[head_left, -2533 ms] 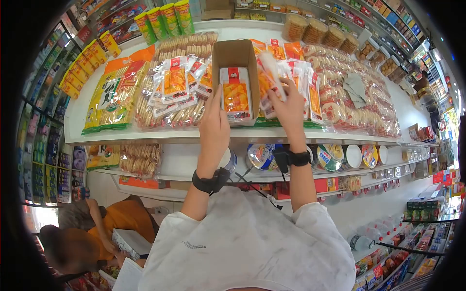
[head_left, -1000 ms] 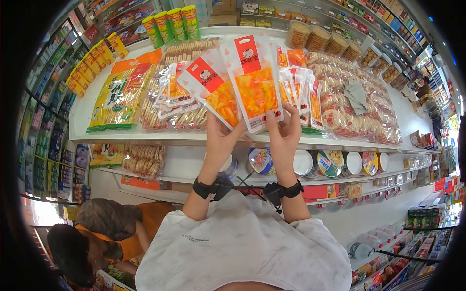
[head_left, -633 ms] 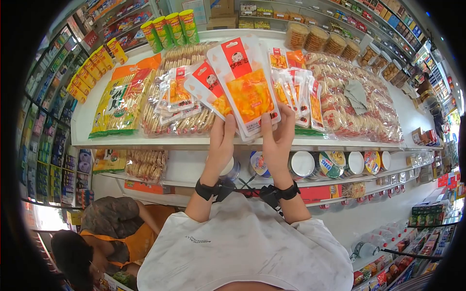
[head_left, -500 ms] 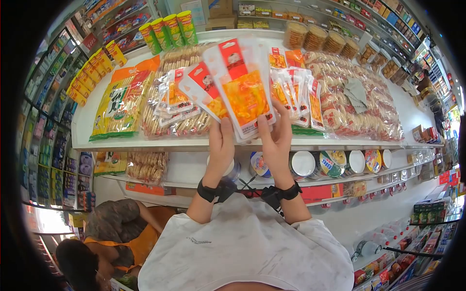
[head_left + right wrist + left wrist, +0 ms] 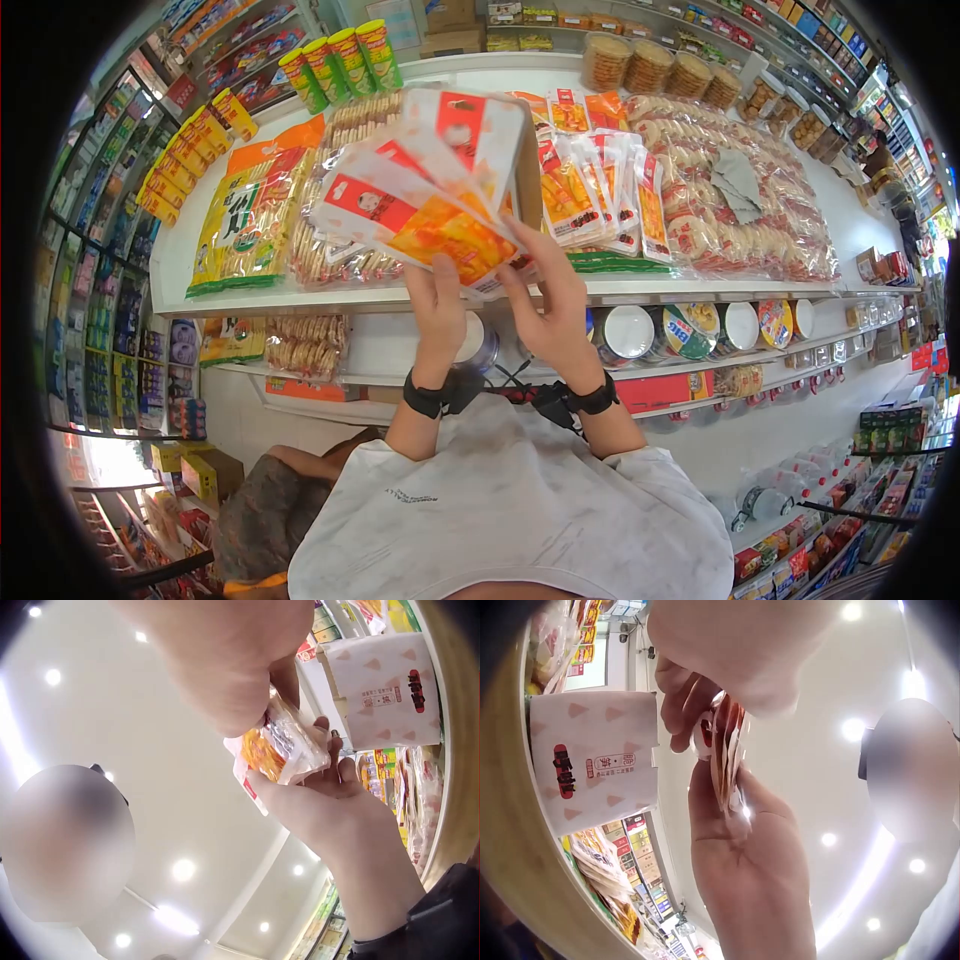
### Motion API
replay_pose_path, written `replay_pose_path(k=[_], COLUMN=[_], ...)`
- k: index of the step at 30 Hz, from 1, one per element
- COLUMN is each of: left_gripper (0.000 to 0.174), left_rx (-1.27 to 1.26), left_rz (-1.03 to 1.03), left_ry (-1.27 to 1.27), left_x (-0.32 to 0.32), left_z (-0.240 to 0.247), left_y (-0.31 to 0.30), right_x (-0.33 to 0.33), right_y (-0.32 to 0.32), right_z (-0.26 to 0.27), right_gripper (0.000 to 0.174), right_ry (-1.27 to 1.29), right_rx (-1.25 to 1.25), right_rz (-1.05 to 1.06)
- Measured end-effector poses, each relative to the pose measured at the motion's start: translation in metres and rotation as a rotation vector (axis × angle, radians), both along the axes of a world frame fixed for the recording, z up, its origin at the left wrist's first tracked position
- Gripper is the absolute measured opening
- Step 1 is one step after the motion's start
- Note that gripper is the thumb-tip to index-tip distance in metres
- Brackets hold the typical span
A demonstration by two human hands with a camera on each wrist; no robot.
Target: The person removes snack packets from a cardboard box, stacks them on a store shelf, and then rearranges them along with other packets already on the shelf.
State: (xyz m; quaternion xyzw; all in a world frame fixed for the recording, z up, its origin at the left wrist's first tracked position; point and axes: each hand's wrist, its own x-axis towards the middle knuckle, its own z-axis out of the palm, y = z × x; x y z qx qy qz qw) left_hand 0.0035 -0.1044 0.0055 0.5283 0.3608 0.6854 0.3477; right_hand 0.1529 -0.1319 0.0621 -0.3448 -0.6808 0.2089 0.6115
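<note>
In the head view both hands hold a fan of flat white snack pouches [image 5: 450, 228], each with a red label and orange food showing. My left hand [image 5: 437, 318] pinches their lower edge, thumb on the front. At the lower right corner my right hand [image 5: 548, 300] grips the pouches between thumb and fingers. The left wrist view shows the pouches [image 5: 726, 746] edge-on, pressed together between the hands. An open cardboard box [image 5: 526, 170] stands on the shelf behind, mostly hidden by them; its printed white side [image 5: 386, 690] shows in the right wrist view.
More pouches [image 5: 600, 190] lie right of the box, beside bagged round crackers [image 5: 700, 215]. A yellow-green noodle bag [image 5: 245, 215] and tall canisters [image 5: 345, 62] stand left. The shelf's front edge [image 5: 690, 287] runs below the hands. Another person [image 5: 275, 515] is at lower left.
Earlier the left hand was at the box and the right held a pouch beside it. Both hands then lifted several pouches; these now swing left and fan wider, uncovering the box's right side.
</note>
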Motion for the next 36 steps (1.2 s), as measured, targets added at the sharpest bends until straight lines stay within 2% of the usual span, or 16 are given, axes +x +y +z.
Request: replay_pose_path(k=[3,6,9,12,15,18,21,24,27,32,36], left_gripper=[0.052,0.05,0.05,0.058,0.055,0.057,0.055,0.053,0.051,0.047,0.044], left_rx=[0.04,0.054,0.085,0.038,0.049,0.055,0.076,0.072,0.033,0.093,0.114], left_rz=[-0.097,-0.161,-0.033,-0.002,0.082,0.095,0.098,-0.049,-0.168,-0.001,0.029], left_ry=[-0.164,-0.226,-0.194,-0.179,-0.065,-0.103,-0.166,-0.286,-0.275,-0.273,-0.243], left_x=[0.003,0.0,0.004,0.005,0.006,0.01,0.015,0.011,0.002,0.009,0.004], left_z=[0.0,0.0,0.013,0.026,0.03,0.026,0.027,0.02,0.02,0.028,0.031], left_y=[0.007,0.012,0.009,0.007,0.006,0.005,0.003,0.003,0.005,-0.004,-0.007], right_x=[-0.003,-0.002,-0.004,-0.007,-0.011,-0.017,-0.018,-0.021,-0.026,-0.033,-0.029], right_y=[-0.001,0.001,0.0,0.004,0.003,0.008,0.011,0.013,0.01,0.008,0.01], right_z=[0.0,-0.003,0.003,0.0,-0.001,-0.011,-0.014,-0.016,-0.016,-0.015,-0.008], right_gripper=[0.053,0.056,0.061,0.065,0.065,0.066,0.065,0.064,0.067,0.069,0.072], right_ry=[-0.033,-0.052,-0.009,-0.071,-0.013,0.081,0.078,0.132,0.187,0.184,0.199], right_rx=[0.042,0.033,-0.093,0.011,-0.041,-0.131,-0.092,-0.107,-0.135,-0.145,-0.249], right_rz=[0.028,0.043,0.095,0.054,0.064,0.085,0.044,0.031,0.054,0.128,0.239])
